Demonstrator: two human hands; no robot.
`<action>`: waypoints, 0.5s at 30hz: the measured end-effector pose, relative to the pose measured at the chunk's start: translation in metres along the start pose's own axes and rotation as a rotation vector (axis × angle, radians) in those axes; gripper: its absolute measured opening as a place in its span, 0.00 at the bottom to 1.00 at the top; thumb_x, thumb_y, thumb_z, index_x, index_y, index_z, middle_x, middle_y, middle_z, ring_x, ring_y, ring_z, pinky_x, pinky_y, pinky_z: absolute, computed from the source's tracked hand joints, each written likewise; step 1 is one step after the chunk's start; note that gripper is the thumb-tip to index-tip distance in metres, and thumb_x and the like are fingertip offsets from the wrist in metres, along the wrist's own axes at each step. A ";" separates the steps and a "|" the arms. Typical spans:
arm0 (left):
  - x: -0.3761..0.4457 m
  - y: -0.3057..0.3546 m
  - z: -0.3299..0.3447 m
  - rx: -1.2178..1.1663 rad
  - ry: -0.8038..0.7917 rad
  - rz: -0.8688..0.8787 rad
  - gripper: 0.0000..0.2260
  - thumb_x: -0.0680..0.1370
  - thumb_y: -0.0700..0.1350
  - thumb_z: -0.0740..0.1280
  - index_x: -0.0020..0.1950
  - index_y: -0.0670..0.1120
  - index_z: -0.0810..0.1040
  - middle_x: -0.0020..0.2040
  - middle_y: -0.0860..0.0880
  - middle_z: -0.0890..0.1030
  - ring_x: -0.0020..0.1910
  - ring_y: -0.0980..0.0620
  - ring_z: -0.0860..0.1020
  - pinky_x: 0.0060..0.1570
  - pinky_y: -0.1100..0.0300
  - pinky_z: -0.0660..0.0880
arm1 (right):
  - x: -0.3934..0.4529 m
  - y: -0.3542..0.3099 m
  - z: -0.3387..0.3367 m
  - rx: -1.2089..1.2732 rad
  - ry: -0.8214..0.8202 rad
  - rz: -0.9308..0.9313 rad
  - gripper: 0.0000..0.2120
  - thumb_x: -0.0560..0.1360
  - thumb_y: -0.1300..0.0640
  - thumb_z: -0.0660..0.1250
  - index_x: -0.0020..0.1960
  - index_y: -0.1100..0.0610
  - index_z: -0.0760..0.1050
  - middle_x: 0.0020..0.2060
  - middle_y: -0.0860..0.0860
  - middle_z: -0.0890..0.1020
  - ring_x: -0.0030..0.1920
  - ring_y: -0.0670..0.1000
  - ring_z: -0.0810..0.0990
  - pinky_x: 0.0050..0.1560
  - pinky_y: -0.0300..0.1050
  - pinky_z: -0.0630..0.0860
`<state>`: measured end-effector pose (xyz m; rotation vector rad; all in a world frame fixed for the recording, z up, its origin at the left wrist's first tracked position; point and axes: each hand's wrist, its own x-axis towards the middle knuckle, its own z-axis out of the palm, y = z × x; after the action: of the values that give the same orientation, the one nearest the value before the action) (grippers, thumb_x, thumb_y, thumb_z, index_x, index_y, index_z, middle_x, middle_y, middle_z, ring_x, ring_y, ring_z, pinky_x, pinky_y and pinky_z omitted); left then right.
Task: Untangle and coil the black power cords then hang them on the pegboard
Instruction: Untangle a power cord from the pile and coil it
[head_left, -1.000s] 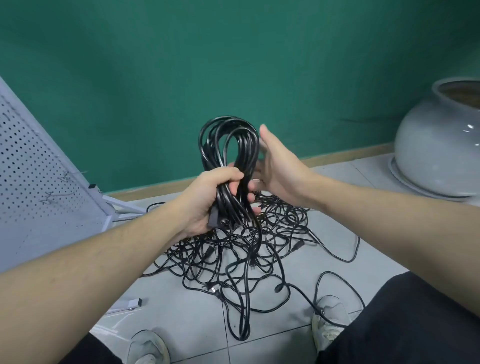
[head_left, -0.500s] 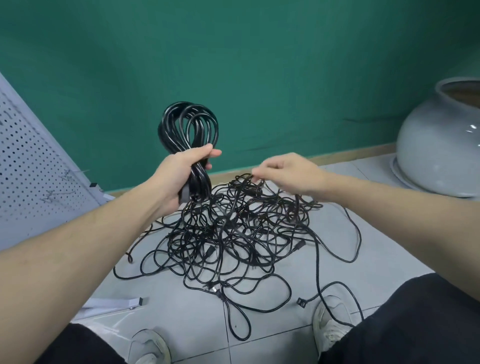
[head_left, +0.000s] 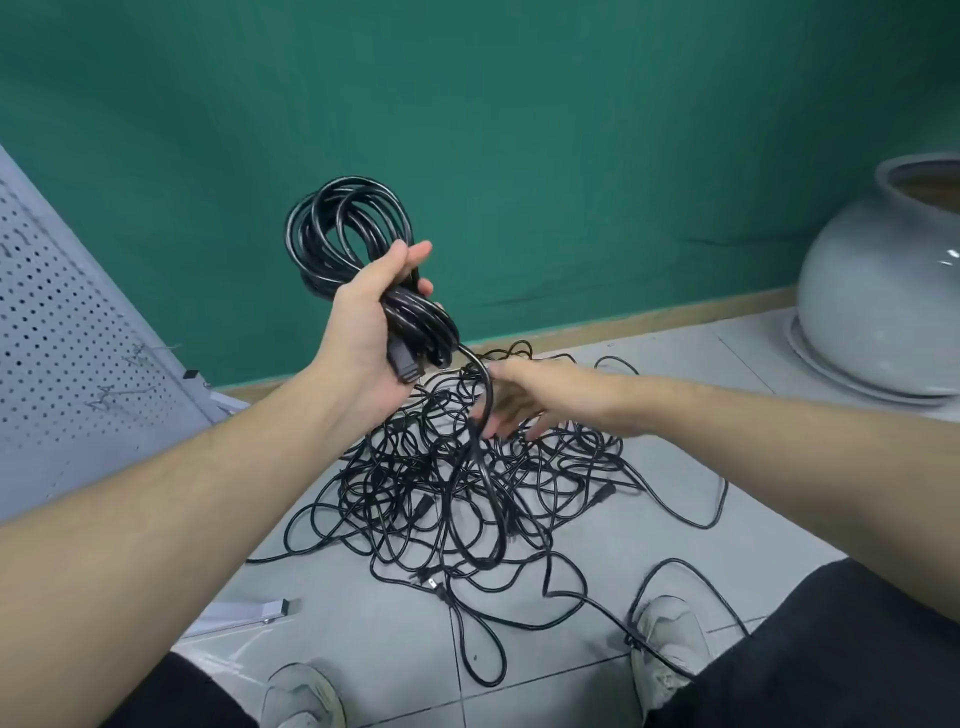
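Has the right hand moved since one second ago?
Yes. The right hand went down from beside the coiled cord, away from the green wall, to the tangled cords on the floor.

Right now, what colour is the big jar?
Pale grey, glossy jar; the head view shows it.

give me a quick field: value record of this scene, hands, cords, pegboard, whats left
left hand: grips coiled cord, raised
trailing strand: runs from the coil down into the pile
right hand: fingers spread, reaching into tangled cords beside the strand; grip unclear
tangled cords: heap on tiled floor
pegboard: left, leaning, no cords hung
pot: grey, right
left to do: untangle the heap, finish the coil, hang
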<state>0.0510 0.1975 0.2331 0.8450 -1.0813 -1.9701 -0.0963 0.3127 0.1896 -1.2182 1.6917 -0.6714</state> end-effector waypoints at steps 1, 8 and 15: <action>0.001 0.000 -0.001 -0.005 0.024 0.012 0.11 0.80 0.54 0.69 0.45 0.51 0.88 0.38 0.51 0.78 0.35 0.52 0.73 0.53 0.48 0.70 | -0.003 0.000 0.004 0.078 -0.091 0.030 0.24 0.85 0.45 0.49 0.63 0.57 0.77 0.53 0.50 0.86 0.58 0.50 0.82 0.64 0.51 0.74; 0.004 0.005 -0.008 0.042 0.123 0.051 0.10 0.80 0.55 0.69 0.44 0.54 0.88 0.39 0.54 0.77 0.31 0.59 0.75 0.34 0.63 0.74 | -0.002 0.000 0.009 0.431 -0.265 -0.037 0.08 0.81 0.44 0.62 0.52 0.48 0.75 0.63 0.50 0.81 0.60 0.48 0.80 0.65 0.55 0.72; -0.002 -0.004 -0.003 0.647 0.097 0.093 0.09 0.75 0.57 0.73 0.50 0.55 0.88 0.41 0.55 0.78 0.34 0.55 0.72 0.28 0.63 0.67 | 0.001 0.003 -0.003 -0.150 0.003 -0.101 0.06 0.80 0.55 0.68 0.50 0.52 0.71 0.43 0.50 0.77 0.41 0.48 0.73 0.43 0.50 0.78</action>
<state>0.0530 0.1998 0.2285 1.1792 -1.6988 -1.4861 -0.1008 0.3123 0.1879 -1.4163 1.7168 -0.6160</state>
